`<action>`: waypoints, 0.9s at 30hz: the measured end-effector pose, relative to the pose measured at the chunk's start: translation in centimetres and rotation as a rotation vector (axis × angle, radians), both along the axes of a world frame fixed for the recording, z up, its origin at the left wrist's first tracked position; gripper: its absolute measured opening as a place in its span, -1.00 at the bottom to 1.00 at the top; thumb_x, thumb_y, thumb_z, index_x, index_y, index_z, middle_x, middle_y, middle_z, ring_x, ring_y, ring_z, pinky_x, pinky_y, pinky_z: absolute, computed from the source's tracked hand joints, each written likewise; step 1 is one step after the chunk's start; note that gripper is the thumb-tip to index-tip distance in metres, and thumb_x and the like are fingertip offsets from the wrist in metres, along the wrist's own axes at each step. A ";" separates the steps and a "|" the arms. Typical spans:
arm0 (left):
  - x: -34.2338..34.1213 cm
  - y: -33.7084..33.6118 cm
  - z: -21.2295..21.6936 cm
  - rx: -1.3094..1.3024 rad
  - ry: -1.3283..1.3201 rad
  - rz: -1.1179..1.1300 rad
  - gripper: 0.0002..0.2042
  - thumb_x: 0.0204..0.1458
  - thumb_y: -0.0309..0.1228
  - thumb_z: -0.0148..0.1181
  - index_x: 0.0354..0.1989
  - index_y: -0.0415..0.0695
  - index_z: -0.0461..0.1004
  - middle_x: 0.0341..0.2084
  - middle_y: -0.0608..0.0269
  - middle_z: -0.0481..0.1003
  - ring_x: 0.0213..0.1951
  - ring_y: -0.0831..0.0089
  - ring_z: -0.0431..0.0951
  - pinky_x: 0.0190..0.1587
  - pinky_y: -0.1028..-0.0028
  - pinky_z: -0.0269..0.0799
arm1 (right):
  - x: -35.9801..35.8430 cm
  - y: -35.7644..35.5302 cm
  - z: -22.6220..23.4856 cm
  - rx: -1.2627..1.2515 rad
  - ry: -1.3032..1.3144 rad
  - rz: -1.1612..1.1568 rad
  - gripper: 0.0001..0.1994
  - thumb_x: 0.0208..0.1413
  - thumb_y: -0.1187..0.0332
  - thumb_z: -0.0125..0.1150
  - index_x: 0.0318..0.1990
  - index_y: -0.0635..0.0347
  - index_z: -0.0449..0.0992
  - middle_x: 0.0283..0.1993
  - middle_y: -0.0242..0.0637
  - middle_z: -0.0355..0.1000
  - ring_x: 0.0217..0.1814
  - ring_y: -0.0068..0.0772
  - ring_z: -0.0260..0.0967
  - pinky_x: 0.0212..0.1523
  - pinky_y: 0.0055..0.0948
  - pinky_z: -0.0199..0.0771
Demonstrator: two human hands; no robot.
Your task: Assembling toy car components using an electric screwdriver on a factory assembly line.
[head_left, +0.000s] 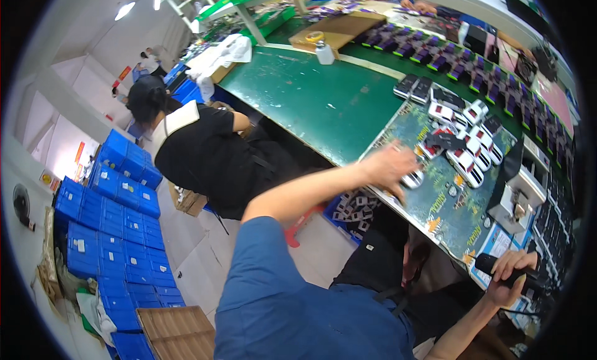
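My left hand reaches over the near left edge of a printed mat, its fingers spread. Just beside its fingertips lies a white toy car, partly hidden by the hand. My right hand is wrapped around a black electric screwdriver with a thin tip pointing left. Several white and red toy cars with black windows stand grouped on the mat. A loose black car part lies across some of them.
A white box-like fixture stands right of the mat. Farther back runs a line of purple-and-green parts. A bottle stands on the green table. At left, a person in black sits near stacked blue bins; another bin sits below the table.
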State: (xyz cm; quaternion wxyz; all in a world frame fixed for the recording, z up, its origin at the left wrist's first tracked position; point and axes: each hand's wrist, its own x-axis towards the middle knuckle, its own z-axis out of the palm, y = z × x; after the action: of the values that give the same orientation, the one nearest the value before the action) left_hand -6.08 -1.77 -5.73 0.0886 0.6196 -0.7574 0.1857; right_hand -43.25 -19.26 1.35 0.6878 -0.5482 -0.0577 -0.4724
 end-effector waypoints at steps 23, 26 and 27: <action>-27.8 -15.5 -0.3 -0.159 1.226 -0.099 -0.82 0.04 -0.61 0.17 -0.16 -0.27 0.49 -0.33 0.00 0.53 -0.39 0.10 0.57 -0.31 0.30 0.48 | -10.3 -0.1 1.7 0.021 -0.072 0.107 -0.62 -0.04 0.33 0.44 -0.20 0.31 0.37 -0.54 -0.25 0.36 -0.61 -0.38 0.36 -0.54 -0.35 0.51; -28.5 -18.4 -1.3 -0.143 1.153 0.037 -0.82 0.12 -0.52 0.09 -0.12 -0.27 0.49 -0.28 -0.07 0.54 -0.32 -0.01 0.59 -0.25 0.19 0.49 | -11.0 -0.1 1.5 0.019 -0.038 0.075 -0.67 -0.02 0.31 0.38 -0.26 0.30 0.35 -0.59 -0.29 0.38 -0.66 -0.38 0.39 -0.56 -0.36 0.56; -28.2 -19.0 -1.7 -0.148 1.072 0.130 -0.81 0.14 -0.49 0.07 -0.13 -0.27 0.50 -0.27 -0.10 0.55 -0.29 -0.03 0.60 -0.22 0.14 0.49 | -10.9 -0.3 1.3 0.005 -0.033 0.095 -0.66 -0.03 0.32 0.39 -0.25 0.31 0.36 -0.59 -0.29 0.38 -0.66 -0.38 0.39 -0.55 -0.35 0.56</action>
State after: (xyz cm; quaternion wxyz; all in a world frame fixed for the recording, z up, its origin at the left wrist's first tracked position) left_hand -34.33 -20.72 -7.45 0.4940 0.6653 -0.5511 -0.0981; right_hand -54.14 -19.57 2.63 0.7097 -0.5353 -0.0937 -0.4483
